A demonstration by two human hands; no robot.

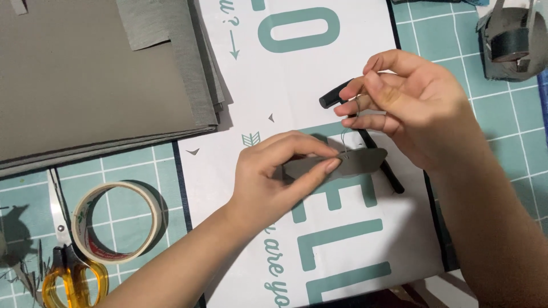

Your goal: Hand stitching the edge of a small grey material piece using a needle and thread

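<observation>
Left hand [274, 177]: pinching a small grey cut-out piece [354, 162] between thumb and fingers [330, 166], holding it above the white printed sheet [285, 85].
Right hand [411, 102]: fingers closing narrowly on a thin thread [344, 138] running down to the piece.
Beneath: lying on the sheet, a black stick [377, 154].
Desk [131, 211]: carrying a tape roll [117, 219], yellow-handled scissors [65, 268], stacked grey sheets [97, 74].

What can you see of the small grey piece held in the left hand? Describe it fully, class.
The grey piece is a thin, flat strip with rounded corners, like card or felt. It lies roughly level above the white printed mat. The left hand pinches its left half between thumb and fingers. A fine thread seems to rise from its top edge to the right hand. A black stick lies behind it.
</observation>
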